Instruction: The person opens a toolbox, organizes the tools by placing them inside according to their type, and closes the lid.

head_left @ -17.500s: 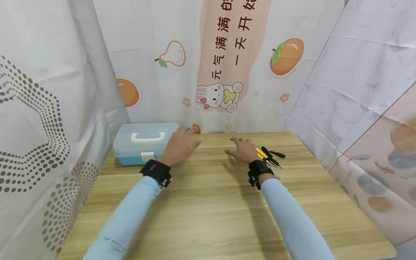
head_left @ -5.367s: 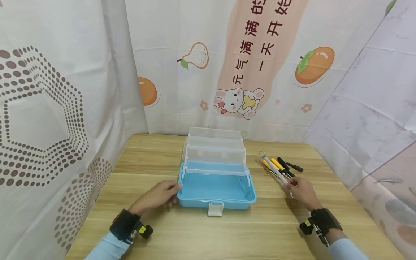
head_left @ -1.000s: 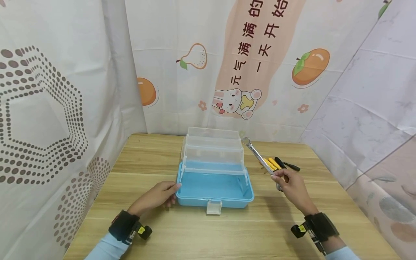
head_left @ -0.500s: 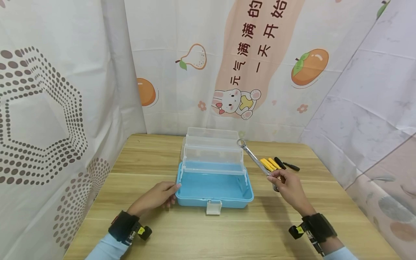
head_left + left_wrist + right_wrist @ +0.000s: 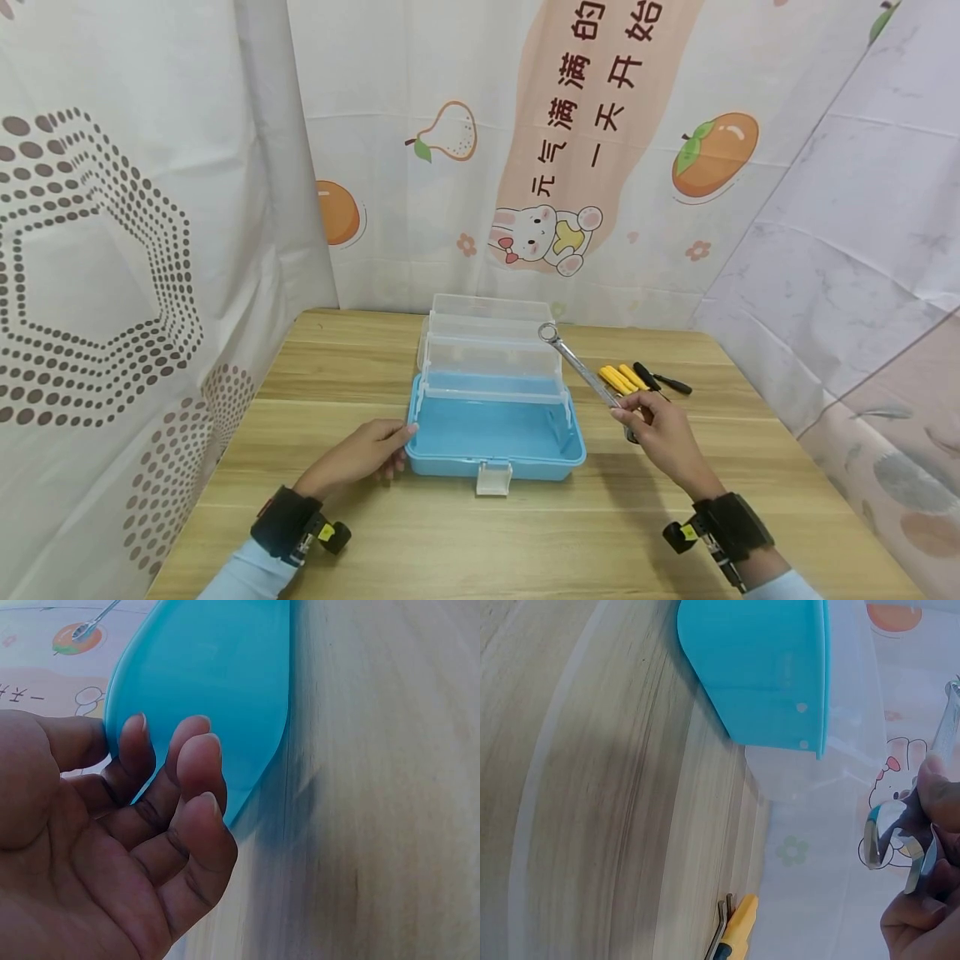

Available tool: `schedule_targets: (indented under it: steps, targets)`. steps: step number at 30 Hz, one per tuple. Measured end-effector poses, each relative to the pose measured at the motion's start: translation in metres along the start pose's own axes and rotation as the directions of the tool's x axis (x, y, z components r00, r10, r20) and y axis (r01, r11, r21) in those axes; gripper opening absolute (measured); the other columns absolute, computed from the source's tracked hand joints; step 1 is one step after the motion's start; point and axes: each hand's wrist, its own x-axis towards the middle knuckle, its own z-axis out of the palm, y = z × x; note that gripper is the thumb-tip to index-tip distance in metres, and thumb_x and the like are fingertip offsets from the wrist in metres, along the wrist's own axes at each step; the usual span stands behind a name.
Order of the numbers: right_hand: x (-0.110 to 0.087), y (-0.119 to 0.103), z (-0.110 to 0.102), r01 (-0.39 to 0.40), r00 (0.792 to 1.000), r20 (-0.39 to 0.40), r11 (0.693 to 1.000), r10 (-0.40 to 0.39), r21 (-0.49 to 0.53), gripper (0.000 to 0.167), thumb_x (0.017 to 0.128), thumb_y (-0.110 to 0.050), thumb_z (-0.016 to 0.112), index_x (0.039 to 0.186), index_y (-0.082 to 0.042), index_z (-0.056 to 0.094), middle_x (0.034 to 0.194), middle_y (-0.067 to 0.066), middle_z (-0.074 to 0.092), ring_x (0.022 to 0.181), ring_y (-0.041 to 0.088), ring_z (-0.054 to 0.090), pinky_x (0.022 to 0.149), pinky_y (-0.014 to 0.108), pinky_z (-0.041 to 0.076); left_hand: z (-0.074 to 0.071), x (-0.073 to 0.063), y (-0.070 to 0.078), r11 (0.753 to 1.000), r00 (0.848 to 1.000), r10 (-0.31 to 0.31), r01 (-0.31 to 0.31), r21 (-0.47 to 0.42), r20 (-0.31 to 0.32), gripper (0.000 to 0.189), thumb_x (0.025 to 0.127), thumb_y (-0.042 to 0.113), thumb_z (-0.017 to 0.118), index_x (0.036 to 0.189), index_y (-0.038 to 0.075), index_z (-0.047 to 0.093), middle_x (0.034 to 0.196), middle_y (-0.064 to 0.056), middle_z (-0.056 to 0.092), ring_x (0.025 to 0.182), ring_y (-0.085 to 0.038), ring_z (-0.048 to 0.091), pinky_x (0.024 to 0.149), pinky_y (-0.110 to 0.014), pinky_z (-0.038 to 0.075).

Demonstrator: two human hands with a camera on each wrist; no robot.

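Note:
A blue toolbox (image 5: pixel 495 429) stands with its lid back and its clear trays (image 5: pixel 491 358) raised; nothing lies in its base. My left hand (image 5: pixel 360 458) pinches the box's left rim between thumb and index finger, and the other fingers curl loosely beside the wall in the left wrist view. My right hand (image 5: pixel 667 437) grips a silver combination wrench (image 5: pixel 581 369) near its open end, right of the box and above the table. The wrench's ring end points up and left, before the raised trays. In the right wrist view the open end (image 5: pixel 877 840) juts from my fingers.
Several screwdrivers with yellow handles (image 5: pixel 618 381) and black handles (image 5: pixel 672 384) lie on the wooden table (image 5: pixel 450 542) behind my right hand. A white latch (image 5: pixel 493 479) hangs at the box's front. Printed curtains (image 5: pixel 375 225) enclose the table's back and sides.
The toolbox, earlier closed at the back left, stands opened mid-table. My right hand has lifted the wrench from beside the screwdrivers and moves it left toward the box. My left hand stays.

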Motion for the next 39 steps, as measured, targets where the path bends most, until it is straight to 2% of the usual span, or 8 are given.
schedule_targets:
  steps: [13,26,39]
  targets:
    - [0.001,-0.006,0.007,0.028,1.0,-0.004,1.0,-0.028,0.005,0.006,0.093,-0.011,0.078,0.093,-0.011,0.071,0.082,0.001,0.054,0.065,0.014,0.04,0.053,0.027,0.033,0.0,0.0,-0.001,1.0,1.0,-0.003,0.003,-0.014,0.004,0.044,0.111,0.041,0.044,0.092,0.005,0.06,0.081,-0.006,0.064,0.066,-0.018,0.06,0.06,-0.031,0.053]
    - [0.003,-0.016,0.013,0.073,0.997,0.002,0.997,-0.073,0.009,0.013,0.091,-0.007,0.079,0.095,-0.016,0.072,0.079,-0.003,0.054,0.064,0.013,0.04,0.055,0.028,0.033,0.0,0.0,-0.001,1.0,1.0,-0.017,0.017,-0.012,-0.007,0.046,0.111,0.044,0.045,0.094,0.004,0.061,0.081,-0.006,0.064,0.066,-0.019,0.06,0.057,-0.028,0.049]
    - [0.004,-0.025,0.019,0.07,0.996,0.045,0.995,-0.073,0.064,0.01,0.093,-0.011,0.078,0.097,-0.018,0.071,0.081,-0.004,0.058,0.062,0.012,0.042,0.053,0.027,0.035,0.001,0.0,-0.001,1.0,1.0,-0.01,0.01,-0.011,-0.003,0.045,0.111,0.043,0.045,0.093,0.004,0.061,0.08,-0.006,0.064,0.066,-0.019,0.059,0.059,-0.03,0.051]
